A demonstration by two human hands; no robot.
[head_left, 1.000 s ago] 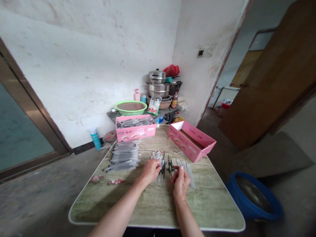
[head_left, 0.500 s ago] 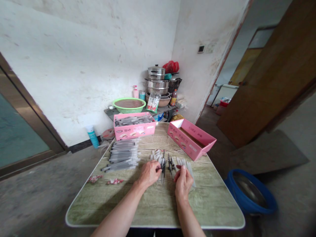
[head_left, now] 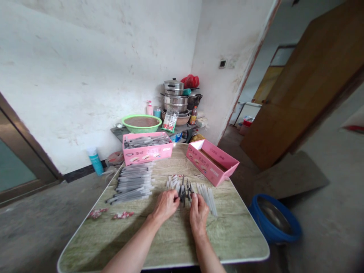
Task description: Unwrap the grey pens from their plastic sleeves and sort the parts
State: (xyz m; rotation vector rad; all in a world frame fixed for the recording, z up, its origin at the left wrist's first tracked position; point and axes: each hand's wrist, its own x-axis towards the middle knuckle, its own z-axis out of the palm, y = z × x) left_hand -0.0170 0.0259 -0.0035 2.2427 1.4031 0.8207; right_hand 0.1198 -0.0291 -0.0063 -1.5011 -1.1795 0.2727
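My left hand (head_left: 167, 204) is closed, its fingertips at the thin dark rods (head_left: 183, 191) in the middle of the table. Close by on the right, my right hand (head_left: 199, 213) has thumb and fingers pinched together beside those rods. Whatever either hand holds is too small to make out. Short whitish pieces (head_left: 172, 182) lie just beyond my left hand. Clear tubes like pen barrels (head_left: 209, 197) lie in a row right of my right hand. A broad stack of grey, dark-tipped pens (head_left: 133, 182) covers the table's left side.
A pink box (head_left: 148, 151) filled with similar pens stands at the back left of the wood-patterned table (head_left: 159, 242). Another pink box (head_left: 209, 167) sits at an angle at the back right. Behind are a green basin (head_left: 142, 129) and stacked pots (head_left: 174, 100). A blue tub (head_left: 275, 218) stands right.
My right hand has moved left, from beside the clear tubes to the dark rods and nearer my left hand. My left hand stays closed by the rods. The camera view has shifted slightly.
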